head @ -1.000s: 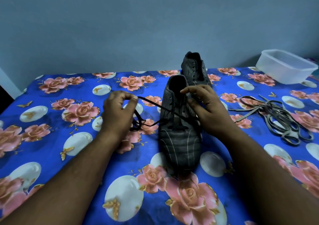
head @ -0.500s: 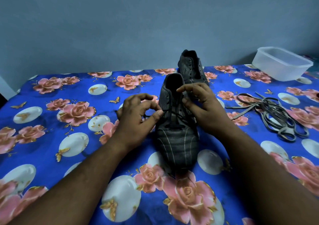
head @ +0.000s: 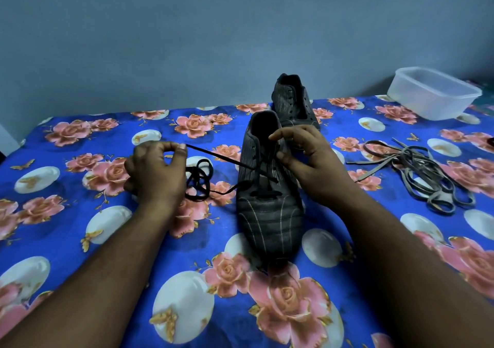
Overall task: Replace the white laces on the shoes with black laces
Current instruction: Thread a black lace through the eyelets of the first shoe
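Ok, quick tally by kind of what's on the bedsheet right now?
Shoes: 2, near shoe and far shoe
Black lace: 1
Pile of removed pale laces: 1
Plastic container: 1
Total: 5

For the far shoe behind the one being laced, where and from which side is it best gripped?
Probably at the collar of the far shoe, from above. Its opening faces up and stands clear at the back, while its toe end is hidden behind the near shoe and the right hand.
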### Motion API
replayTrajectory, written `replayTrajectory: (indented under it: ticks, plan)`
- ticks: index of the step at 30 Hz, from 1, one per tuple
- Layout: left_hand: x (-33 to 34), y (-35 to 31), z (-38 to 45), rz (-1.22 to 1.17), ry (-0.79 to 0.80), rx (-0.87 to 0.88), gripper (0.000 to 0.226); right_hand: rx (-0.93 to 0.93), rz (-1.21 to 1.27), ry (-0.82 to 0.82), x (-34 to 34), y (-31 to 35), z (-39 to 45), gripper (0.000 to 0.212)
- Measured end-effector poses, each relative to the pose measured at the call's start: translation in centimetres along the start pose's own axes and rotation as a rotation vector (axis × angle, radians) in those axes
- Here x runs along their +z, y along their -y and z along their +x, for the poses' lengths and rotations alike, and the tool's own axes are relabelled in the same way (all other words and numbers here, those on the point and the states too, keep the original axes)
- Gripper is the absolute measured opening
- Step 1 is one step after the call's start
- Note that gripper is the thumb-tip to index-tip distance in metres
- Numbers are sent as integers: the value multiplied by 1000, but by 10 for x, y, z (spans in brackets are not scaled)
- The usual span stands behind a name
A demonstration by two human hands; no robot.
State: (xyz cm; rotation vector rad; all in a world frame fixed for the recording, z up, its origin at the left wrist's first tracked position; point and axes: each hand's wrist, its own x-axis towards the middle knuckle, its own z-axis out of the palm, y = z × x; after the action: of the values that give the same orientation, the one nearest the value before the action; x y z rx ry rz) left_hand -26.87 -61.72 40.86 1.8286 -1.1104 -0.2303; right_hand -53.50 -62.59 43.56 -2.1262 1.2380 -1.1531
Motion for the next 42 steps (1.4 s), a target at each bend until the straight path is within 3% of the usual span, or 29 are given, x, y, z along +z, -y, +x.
replayTrajectory:
  ticks: [3, 6, 9, 11, 16, 22, 29, 37, 42]
  plan:
    - [2, -6, -10, 51, 13, 226, 26, 5, 3, -7, -2, -2, 0, 38]
    - [2, -15, -23, 24, 178, 436, 43, -21, -55, -28, -4, -1, -1, 33]
    - [4, -20, -36, -13, 351, 549, 39, -77, -66, -32, -14, 0, -2, 18]
    - [5, -20, -41, -36, 402, 594, 33, -104, -87, 70, -24, 1, -3, 12]
    - [6, -19, -40, -64, 387, 601, 17, -181, -127, 253, -29, 2, -5, 16]
    - [4, -21, -41, -94, 367, 602, 5, -230, -144, 206, -16, 6, -6, 11]
    - [5, -22, -42, -77, 359, 593, 17, -215, -204, 148, -6, 14, -9, 5]
    - [6, -25, -43, -82, 366, 591, 20, -295, -514, 50, 0, 25, -8, 10]
    - [4, -27, -43, -78, 361, 663, 23, -316, -570, 47, 6, 25, -8, 13]
